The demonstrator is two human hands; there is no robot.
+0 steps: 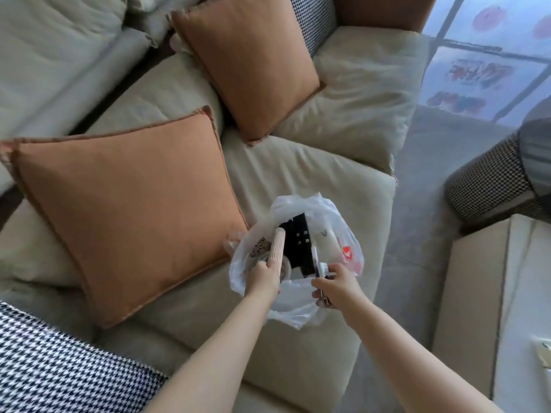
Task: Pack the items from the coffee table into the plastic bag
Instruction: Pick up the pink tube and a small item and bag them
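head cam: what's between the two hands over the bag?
In the head view, between the left hand and right hand lies the plastic bag's open mouth, with a black item inside.

Orange cushions (131, 210) on beige sofa (301, 180) (houndstooth throw (59, 365)), white bag (298, 305).
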